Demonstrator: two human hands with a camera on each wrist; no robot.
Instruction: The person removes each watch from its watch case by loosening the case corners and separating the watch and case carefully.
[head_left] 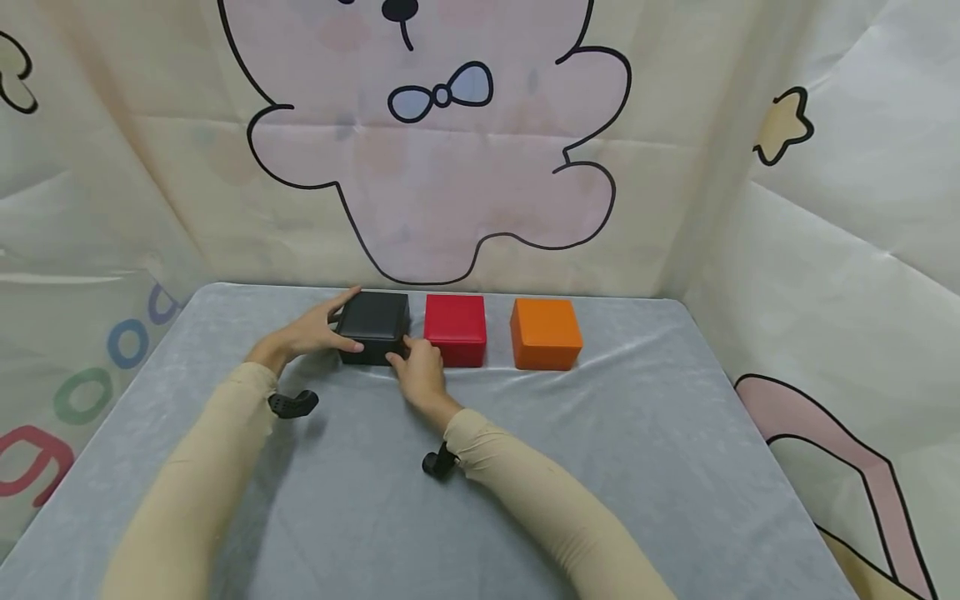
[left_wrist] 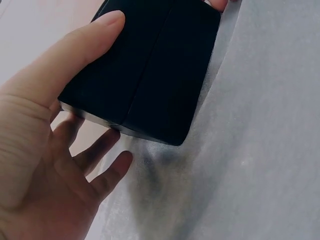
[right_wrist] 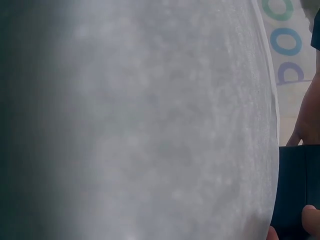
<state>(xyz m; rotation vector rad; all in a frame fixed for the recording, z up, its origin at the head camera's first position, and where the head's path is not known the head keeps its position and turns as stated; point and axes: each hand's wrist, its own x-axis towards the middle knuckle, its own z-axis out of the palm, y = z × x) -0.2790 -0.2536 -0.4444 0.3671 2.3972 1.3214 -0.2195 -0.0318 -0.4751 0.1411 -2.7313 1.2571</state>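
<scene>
A black box [head_left: 375, 321] with a lid seam stands at the back left of the table. My left hand [head_left: 303, 333] grips its left side, thumb on the front face and fingers spread along the side. The left wrist view shows that thumb [left_wrist: 95, 37] pressing the dark face of the black box [left_wrist: 150, 75]. At the front right corner, my right hand [head_left: 422, 375] holds the box, its thumb [right_wrist: 312, 220] on the front in the right wrist view. The right hand's other fingers are partly hidden between the black box and a red box [head_left: 455, 331].
An orange box [head_left: 546, 333] stands right of the red one, with a gap between them. Grey cloth [head_left: 600, 475] covers the table. Behind its back edge hangs a printed curtain [head_left: 465, 192], and more curtain flanks both sides.
</scene>
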